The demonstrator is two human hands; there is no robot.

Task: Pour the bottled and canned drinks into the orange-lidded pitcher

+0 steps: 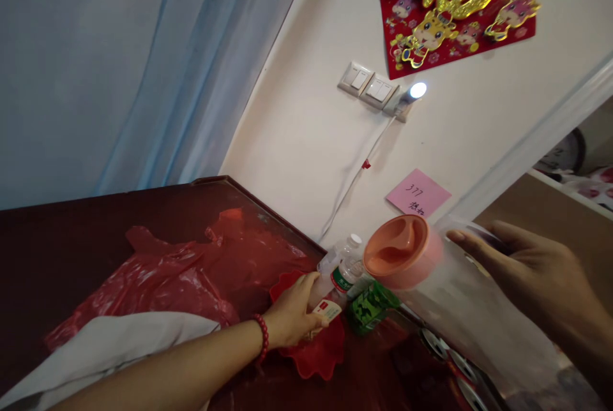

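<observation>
My right hand is closed around the handle of a frosted plastic pitcher, which leans with its orange lid toward the upper left. My left hand, with a red bead bracelet at the wrist, reaches over a red scalloped dish. Its fingers curl around a small item with a cream and red label, mostly hidden by the hand. Just beyond stand a clear bottle with a green label and another with a white cap. A green packet lies beside them.
A crumpled red plastic bag covers part of the dark red table. Cans stand low at the right. A white cord runs down the wall from a lit plug-in lamp. A blue curtain hangs behind.
</observation>
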